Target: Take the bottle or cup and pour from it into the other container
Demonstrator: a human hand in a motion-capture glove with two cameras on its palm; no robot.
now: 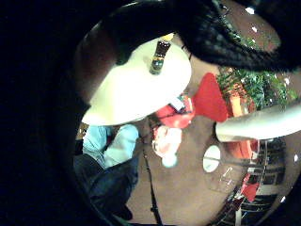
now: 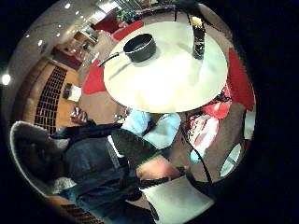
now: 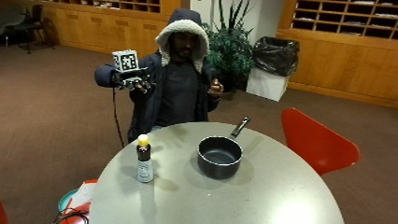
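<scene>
A small dark bottle with a yellow cap and a pale label stands upright on the round white table, near its left edge. To its right sits a black saucepan, its long handle pointing toward the person. My gloved right hand is raised at shoulder height behind the table, well above and beyond the bottle, and holds nothing. The thumb side palm view shows the bottle and the saucepan apart on the table. In the little finger side palm view the bottle stands near the table's edge.
A red chair stands at the table's right. Red and white bags lie on the floor by the table's left. Behind the person are a potted plant and a bin with a black liner. The bare left hand is held at the chest.
</scene>
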